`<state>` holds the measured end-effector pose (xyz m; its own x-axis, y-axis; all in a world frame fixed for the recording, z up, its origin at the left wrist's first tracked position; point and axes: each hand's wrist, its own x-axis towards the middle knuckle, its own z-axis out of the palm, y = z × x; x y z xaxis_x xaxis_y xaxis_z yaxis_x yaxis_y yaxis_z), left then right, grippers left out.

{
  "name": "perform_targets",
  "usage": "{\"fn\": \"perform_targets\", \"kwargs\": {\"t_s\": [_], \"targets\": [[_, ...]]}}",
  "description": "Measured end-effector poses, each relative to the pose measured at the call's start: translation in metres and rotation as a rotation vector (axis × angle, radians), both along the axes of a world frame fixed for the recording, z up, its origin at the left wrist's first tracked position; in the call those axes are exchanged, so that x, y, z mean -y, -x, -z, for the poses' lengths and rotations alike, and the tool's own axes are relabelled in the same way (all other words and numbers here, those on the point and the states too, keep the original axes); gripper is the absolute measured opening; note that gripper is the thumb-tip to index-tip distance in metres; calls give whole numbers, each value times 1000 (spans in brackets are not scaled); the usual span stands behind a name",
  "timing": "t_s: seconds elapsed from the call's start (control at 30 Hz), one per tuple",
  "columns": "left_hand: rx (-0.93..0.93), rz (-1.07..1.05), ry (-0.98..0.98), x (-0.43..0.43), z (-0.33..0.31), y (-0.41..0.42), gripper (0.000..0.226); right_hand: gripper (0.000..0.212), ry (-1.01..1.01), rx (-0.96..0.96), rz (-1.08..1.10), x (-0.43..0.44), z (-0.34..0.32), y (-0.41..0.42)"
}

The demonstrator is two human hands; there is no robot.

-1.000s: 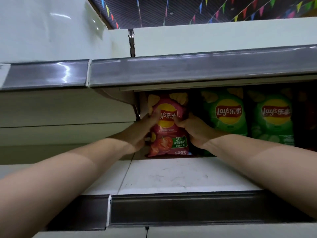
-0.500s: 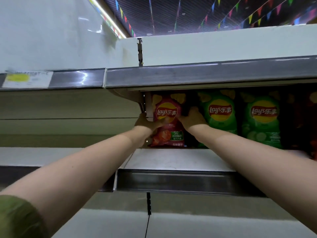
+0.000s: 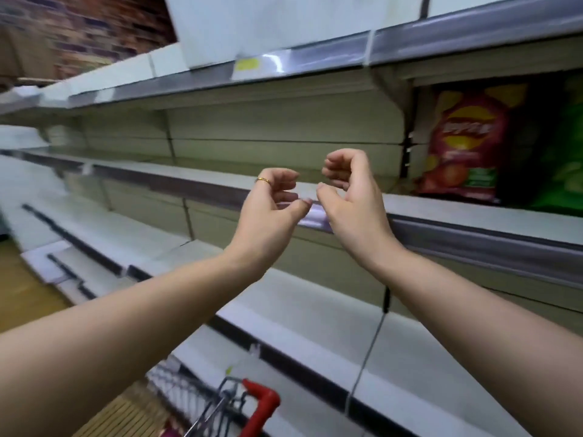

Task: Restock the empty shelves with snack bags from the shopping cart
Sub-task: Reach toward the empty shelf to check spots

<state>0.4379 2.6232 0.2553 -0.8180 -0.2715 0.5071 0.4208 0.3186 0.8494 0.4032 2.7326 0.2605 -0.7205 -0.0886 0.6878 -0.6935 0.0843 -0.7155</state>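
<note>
Pale metal shelf (image 3: 473, 212), red chip bag (image 3: 463, 143) upright, green bag (image 3: 564, 152) beside it

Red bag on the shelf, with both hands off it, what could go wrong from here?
The red bag stands upright with no hand on it; it might slump forward off the shelf. The left hand and right hand hover by the shelf's front rail, so dropping toward the cart could knock them on it.

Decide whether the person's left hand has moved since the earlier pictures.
Yes: the left hand has let go of the red foil snack bag and drawn back leftward, now empty.
</note>
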Motion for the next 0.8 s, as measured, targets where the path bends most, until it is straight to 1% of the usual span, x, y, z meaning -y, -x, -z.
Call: {"fn": "perform_targets", "kwargs": {"t_s": [0.13,0.3,0.43,0.6,0.8], "targets": [[35,-150,-26,64,16,-36,32,29,-32,-10,-190,66,17,-15],[180,-399,-6,146,56,-76,30,30,-92,47,-398,154,46,-34],[289,-543,-58,208,91,-106,30,30,-189,123,-536,222,84,-46],[400,-636,-137,266,139,-130,30,30,-317,238,-649,285,138,-57],[515,-710,-244,298,192,-142,29,30,-483,355,-702,332,198,-61]]}}
